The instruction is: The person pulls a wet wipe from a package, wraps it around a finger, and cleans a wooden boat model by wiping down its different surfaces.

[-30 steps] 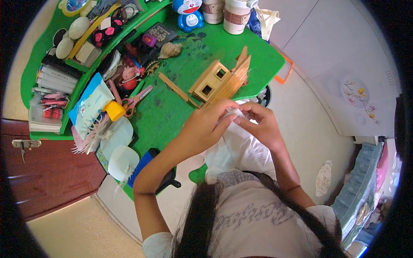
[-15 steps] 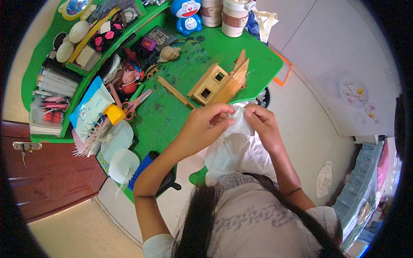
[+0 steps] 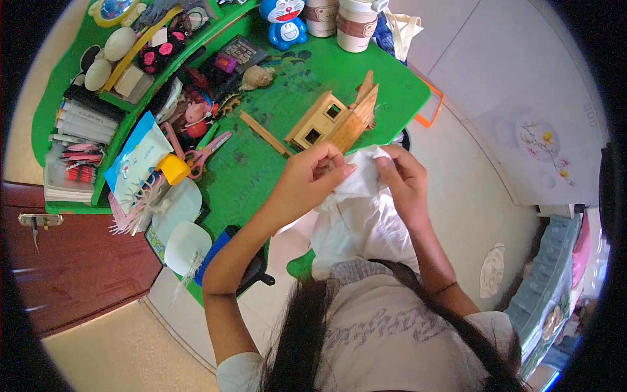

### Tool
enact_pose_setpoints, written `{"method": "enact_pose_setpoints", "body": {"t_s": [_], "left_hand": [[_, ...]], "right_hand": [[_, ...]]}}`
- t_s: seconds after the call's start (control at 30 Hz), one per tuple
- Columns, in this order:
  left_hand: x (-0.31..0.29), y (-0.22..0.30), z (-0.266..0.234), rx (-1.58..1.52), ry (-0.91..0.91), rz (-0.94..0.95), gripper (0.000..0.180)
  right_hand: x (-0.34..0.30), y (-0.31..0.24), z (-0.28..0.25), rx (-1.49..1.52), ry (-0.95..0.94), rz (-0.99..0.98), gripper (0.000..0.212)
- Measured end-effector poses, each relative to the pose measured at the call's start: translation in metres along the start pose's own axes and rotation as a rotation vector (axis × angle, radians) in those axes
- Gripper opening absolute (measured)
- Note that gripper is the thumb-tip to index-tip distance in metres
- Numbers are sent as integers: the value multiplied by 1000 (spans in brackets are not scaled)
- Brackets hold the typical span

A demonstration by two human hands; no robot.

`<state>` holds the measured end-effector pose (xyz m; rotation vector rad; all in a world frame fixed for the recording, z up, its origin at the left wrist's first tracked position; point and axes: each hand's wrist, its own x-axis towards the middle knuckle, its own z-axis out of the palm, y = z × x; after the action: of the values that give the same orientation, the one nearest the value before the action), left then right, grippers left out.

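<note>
Between my two hands, above my lap, a thin white tissue or wipe [image 3: 361, 174] is stretched out. My left hand [image 3: 320, 175] pinches its left edge between thumb and curled fingers. At the opposite upper corner, my right hand [image 3: 405, 178] grips it with thumb and fingers pressed together. Just beyond my hands, near the edge of the green table, a wooden model boat [image 3: 331, 124] with small square windows rests on its side. Left of the boat lies a narrow wooden strip [image 3: 264, 132]. Neither hand touches the boat.
Pink scissors [image 3: 208, 154], a blue-and-white soft packet [image 3: 142, 157] and a conch shell [image 3: 257, 78] lie on the green table [image 3: 261, 176]. A blue cat figure [image 3: 285, 26] and lidded cups [image 3: 356, 29] stand at the back. A white cabinet [image 3: 516, 85] is at right.
My hands have moved slightly apart, the right one a little up and outward. The white tissue between them is spread wider and shows more of its surface.
</note>
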<state>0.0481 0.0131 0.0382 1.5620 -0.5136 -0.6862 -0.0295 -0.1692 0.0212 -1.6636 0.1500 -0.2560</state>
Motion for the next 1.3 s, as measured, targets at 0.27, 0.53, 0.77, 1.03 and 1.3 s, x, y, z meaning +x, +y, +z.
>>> {"method": "enact_pose_setpoints", "body": {"t_s": [0.27,0.53,0.77,1.03,1.3], "left_hand": [[2,-9,9,11,111,158,17],[-1,1,1,78,114,80,13],[0,2,-4,50,110,27,13],[0,4,-5,-221,39,63,15],[-5,8,-10,-424,-90,-37,20]], "right_hand": [[2,-4,10,119,-124,10,16],[3,-2,-3,212,-163,106,23],[5,5,-6,259,-197,-29,12],[1,0,-6,327,-127,67,15],[0,-13,-8,-122,-302,-187,16]]}}
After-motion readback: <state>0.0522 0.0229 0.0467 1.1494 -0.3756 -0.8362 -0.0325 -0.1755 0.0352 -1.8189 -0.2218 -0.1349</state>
